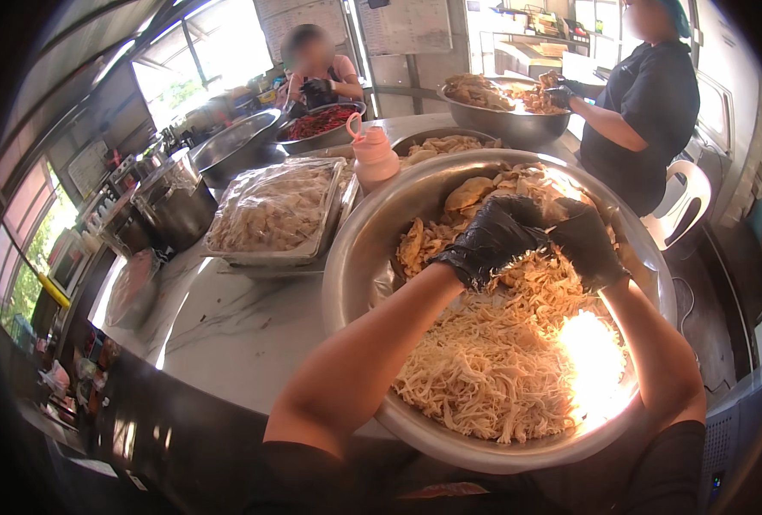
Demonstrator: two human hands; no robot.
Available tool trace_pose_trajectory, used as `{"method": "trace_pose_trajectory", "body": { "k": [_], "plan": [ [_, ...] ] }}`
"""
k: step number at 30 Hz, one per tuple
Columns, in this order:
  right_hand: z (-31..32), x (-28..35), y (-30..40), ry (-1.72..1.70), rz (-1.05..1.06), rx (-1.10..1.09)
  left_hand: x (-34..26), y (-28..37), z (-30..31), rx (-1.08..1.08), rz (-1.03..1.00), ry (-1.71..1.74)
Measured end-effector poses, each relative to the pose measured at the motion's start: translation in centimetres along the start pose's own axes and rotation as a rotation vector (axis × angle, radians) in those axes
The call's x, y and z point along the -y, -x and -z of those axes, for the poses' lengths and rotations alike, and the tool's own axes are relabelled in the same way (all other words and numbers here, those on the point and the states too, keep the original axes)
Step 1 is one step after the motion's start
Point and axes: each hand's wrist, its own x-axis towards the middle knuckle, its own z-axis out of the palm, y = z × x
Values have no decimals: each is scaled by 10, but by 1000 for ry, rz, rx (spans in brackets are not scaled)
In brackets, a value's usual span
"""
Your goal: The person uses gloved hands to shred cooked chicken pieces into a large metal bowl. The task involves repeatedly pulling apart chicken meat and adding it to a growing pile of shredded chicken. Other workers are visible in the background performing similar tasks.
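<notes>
Before me stands a large steel bowl (355,283) of cooked meat that looks like chicken. Finely shredded meat (484,380) fills its near part, with a patch of glaring light at the right. Larger pieces (471,193) lie at the far side. My left hand (500,238), in a black glove, is inside the bowl with its fingers bent over the meat. Close against it is my right hand (587,244), also black-gloved, at the bowl's right half. Both hands meet over the meat; their fingertips are largely hidden, so what each one grips cannot be told.
Left of the bowl are a plastic-covered tray of meat (278,212) and a pink bottle (375,161). Behind, one person (319,77) is near a bowl of red food (323,122); another (638,116) handles meat over a steel bowl (503,116). A white chair (683,199) stands at right.
</notes>
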Motion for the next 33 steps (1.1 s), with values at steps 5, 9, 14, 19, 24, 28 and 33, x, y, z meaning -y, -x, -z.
{"method": "trace_pose_trajectory", "body": {
  "k": [5,9,14,19,24,28,33],
  "plan": [
    [28,-20,-6,-221,39,62,28,-12,11,-28,2,247],
    [-4,8,-9,464,3,-24,26,-6,19,-69,-92,-99],
    [-23,22,8,376,53,-66,-7,2,11,-35,59,13],
    [-30,38,2,360,-185,-101,-1,1,10,-37,55,-101],
    [-30,31,2,455,-48,-168,21,-5,9,-5,-61,-38],
    [-30,36,4,461,11,-114,20,-3,4,-103,-222,-146],
    [-17,13,0,420,116,-148,2,1,1,-48,-282,-177]
  ]
}}
